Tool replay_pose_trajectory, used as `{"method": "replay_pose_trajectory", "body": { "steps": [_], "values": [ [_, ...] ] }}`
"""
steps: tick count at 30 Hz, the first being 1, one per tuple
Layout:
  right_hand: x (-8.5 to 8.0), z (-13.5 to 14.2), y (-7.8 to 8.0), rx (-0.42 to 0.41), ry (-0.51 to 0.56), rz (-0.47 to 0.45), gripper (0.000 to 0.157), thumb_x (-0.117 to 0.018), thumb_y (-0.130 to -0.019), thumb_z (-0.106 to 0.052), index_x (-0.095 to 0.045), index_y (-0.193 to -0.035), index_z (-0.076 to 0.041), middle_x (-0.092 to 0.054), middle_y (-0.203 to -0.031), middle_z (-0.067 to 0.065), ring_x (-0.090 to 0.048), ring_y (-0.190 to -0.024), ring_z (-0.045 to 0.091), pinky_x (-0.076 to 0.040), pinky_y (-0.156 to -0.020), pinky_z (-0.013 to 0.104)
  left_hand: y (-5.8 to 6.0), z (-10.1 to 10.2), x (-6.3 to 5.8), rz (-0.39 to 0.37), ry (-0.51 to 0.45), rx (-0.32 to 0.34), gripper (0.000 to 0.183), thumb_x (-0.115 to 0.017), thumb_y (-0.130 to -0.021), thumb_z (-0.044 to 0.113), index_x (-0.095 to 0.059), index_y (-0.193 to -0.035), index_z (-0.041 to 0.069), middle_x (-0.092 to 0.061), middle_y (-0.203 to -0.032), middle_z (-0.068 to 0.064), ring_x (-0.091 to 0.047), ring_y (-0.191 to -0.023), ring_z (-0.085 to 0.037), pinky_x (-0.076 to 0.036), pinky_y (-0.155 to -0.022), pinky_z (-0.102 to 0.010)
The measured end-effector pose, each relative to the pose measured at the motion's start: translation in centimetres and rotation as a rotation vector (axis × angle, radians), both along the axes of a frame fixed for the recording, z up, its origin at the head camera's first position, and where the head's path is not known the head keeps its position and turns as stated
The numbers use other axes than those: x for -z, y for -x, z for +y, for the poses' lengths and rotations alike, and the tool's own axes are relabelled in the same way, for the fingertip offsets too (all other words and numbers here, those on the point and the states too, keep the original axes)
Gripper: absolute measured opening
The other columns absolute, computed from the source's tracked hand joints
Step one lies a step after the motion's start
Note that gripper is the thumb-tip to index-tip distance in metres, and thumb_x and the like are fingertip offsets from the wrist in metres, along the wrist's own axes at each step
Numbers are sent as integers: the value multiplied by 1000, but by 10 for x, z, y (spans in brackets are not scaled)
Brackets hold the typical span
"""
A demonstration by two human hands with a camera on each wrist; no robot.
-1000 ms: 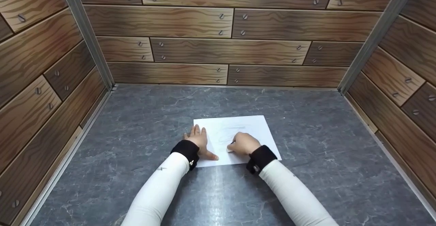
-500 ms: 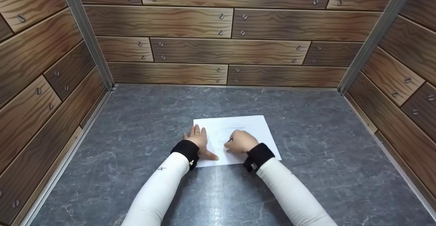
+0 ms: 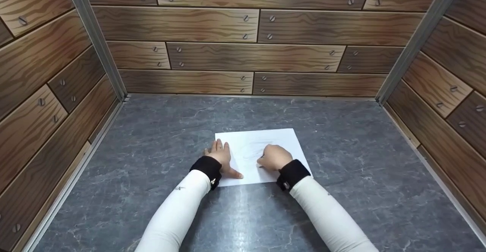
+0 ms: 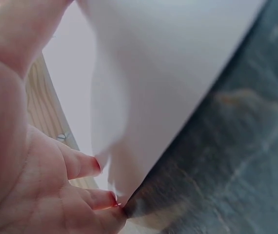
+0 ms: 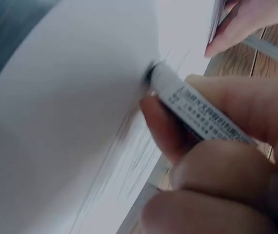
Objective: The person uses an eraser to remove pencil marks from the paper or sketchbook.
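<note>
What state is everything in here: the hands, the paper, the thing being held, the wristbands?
Left hand: fingers spread, resting on the paper's left side
Right hand: curled, gripping the printed block
Printed block: held, dark-ended
Paper: marked with grey strokes, lying on the grey surface
Left wristband: worn
Right wristband: worn

1. I see a white left sleeve (image 3: 172, 210), close-fitting, with a small dark mark (image 3: 180, 188).
2. My feed shows a matching white right sleeve (image 3: 328, 214).
3. Left wristband (image 3: 205, 168) and right wristband (image 3: 295, 173) are wide and black, with small shiny fittings (image 3: 213, 182).
</note>
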State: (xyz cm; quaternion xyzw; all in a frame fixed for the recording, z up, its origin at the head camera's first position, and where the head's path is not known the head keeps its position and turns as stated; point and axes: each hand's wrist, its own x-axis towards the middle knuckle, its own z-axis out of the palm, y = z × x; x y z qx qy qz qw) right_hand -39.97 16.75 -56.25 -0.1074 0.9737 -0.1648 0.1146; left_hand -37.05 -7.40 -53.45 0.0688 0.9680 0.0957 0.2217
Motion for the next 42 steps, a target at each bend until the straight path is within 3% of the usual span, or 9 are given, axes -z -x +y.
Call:
{"method": "replay_pose_trajectory", "body": {
  "steps": [6,14,22,27,32,38,42],
  "values": [
    [1,-16,0,-71,115,-65,52,-79,-101,-33,-53,-57,-29,-40,-52,-15,-38,-51,7,-32,-50,25,0,-1,2,18,-4,-5,145,-91,-93,76,-11,-188,1,0,-197,-31,0,-187,-43,-15,-149,-72],
    [-2,-8,5,25,-32,-28,58,-80,-98,-27,-48,-50,-26,-40,-46,-11,-38,-48,13,-33,-51,30,1,1,1,13,0,-1,145,-90,-93,76,-11,-188,1,0,-196,-31,-1,-187,-44,-15,-149,-71],
    [1,-24,5,-111,104,-43,51,-80,-98,-32,-54,-54,-31,-41,-51,-18,-39,-51,6,-34,-50,25,1,-1,0,36,-19,15,146,-91,-91,76,-13,-187,-2,-2,-195,-34,-3,-187,-46,-17,-148,-74],
    [-1,-13,5,-28,17,-43,56,-81,-98,-30,-49,-53,-28,-39,-49,-14,-38,-51,11,-33,-52,28,1,-2,0,-1,-14,12,146,-88,-93,78,-8,-188,1,2,-196,-31,1,-187,-44,-14,-149,-71],
    [-1,2,5,45,-38,15,59,-80,-97,-25,-46,-48,-26,-40,-43,-12,-38,-48,14,-33,-51,30,5,-2,3,-31,1,0,146,-87,-94,80,-6,-189,3,5,-197,-29,4,-187,-43,-12,-150,-70],
    [2,-5,2,-38,68,-32,56,-79,-100,-31,-48,-53,-30,-39,-48,-16,-37,-48,8,-31,-49,26,7,-3,7,-6,3,0,148,-88,-92,80,-9,-189,2,2,-197,-30,2,-187,-43,-15,-150,-70],
    [3,-2,0,-37,92,-49,55,-81,-99,-32,-48,-55,-30,-38,-50,-15,-36,-49,8,-30,-49,26,4,-2,5,-2,6,2,147,-88,-93,79,-8,-189,2,2,-197,-30,1,-187,-43,-15,-150,-70]
  ]
}}
